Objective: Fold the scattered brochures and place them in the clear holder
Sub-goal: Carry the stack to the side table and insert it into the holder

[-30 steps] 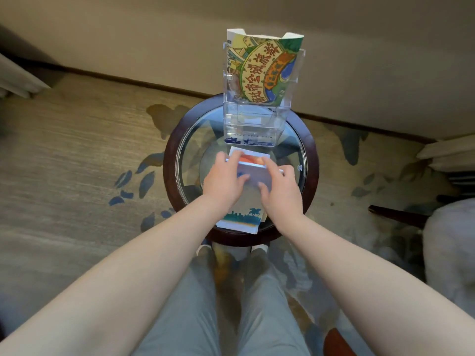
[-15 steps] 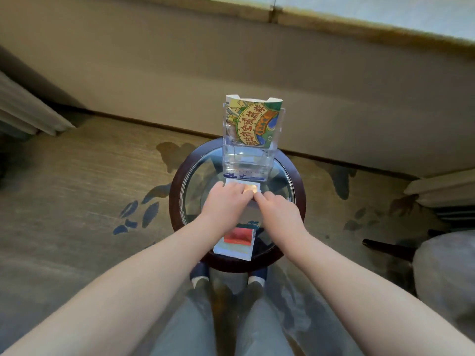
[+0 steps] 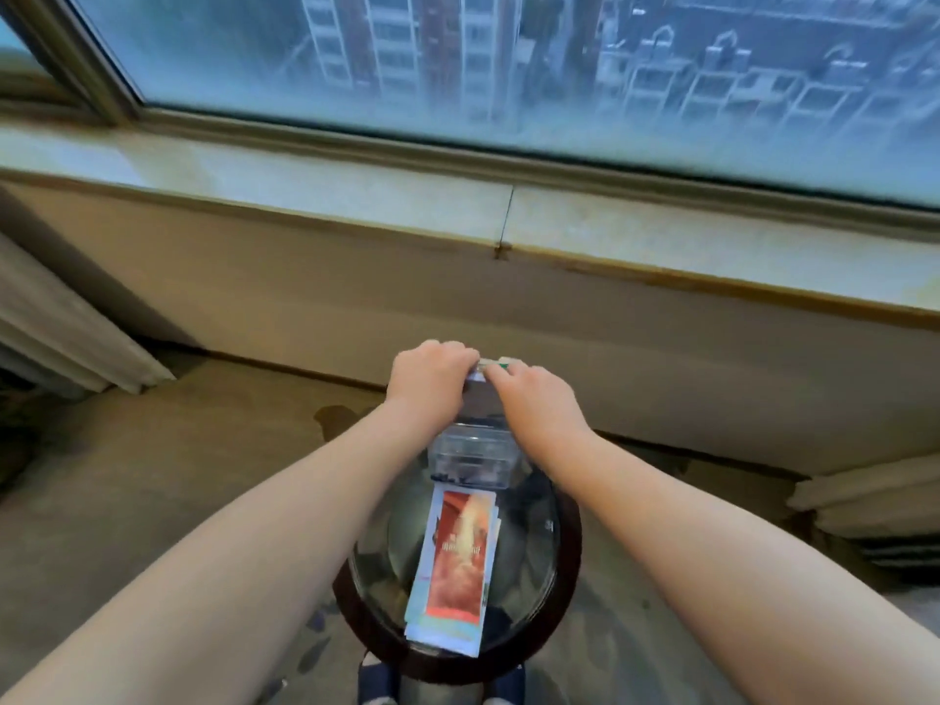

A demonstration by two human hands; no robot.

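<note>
1. A moment ago both hands were pressing a brochure on the round glass table (image 3: 567, 592). Now the left hand (image 3: 432, 381) and right hand (image 3: 539, 404) are pinching the folded brochure (image 3: 487, 365) over the clear holder (image 3: 470, 452) at 12 o'clock.
2. It is almost going in. More brochures (image 3: 455, 562) are waiting at 6 o'clock.
3. The writing on the red cover is looking too blurry to read.

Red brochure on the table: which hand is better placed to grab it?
Left, probably: left hand and right hand both hold the folded brochure at the clear holder; the red brochure lies nearer the left.
</note>
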